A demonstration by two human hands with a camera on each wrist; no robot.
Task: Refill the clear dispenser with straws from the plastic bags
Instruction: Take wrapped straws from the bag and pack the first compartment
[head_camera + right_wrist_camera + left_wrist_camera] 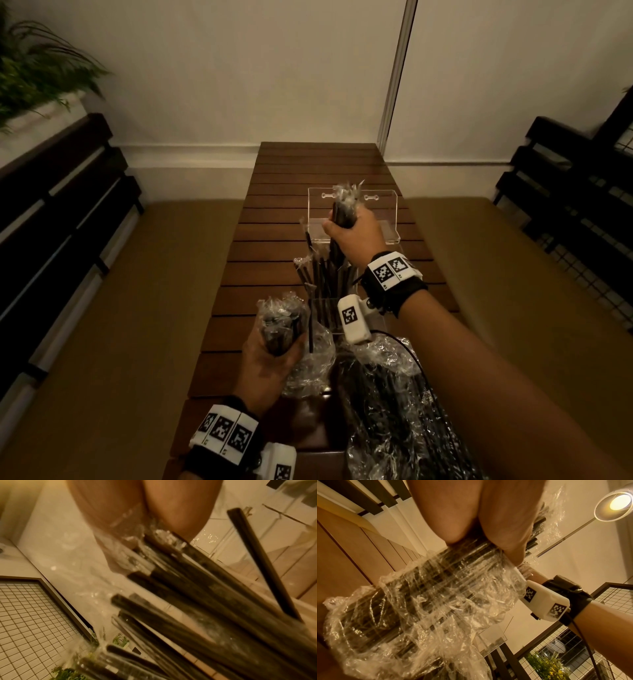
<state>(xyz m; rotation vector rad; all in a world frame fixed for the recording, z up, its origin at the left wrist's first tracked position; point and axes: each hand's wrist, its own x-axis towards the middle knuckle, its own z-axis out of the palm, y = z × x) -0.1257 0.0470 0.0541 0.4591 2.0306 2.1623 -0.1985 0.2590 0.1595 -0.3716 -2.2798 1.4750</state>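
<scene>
A clear dispenser (320, 310) stands mid-table with several black straws (323, 270) upright in it, fanned out. Just above it my right hand (351, 228) grips a bunch of wrapped black straws (343, 209), their lower ends reaching down among the standing straws. In the right wrist view that hand (137, 513) holds the blurred bunch (205, 588). Nearer me and to the left, my left hand (272, 354) grips a plastic bag of straws (282, 320) held upright. In the left wrist view its fingers (505, 527) wrap the crinkled bag (428, 601).
A clear acrylic box (387, 219) sits on the slatted wooden table (274, 246) behind my right hand. Another plastic bag of black straws (394, 411) lies at the near right under my right forearm. Cushioned benches run along both sides of the table.
</scene>
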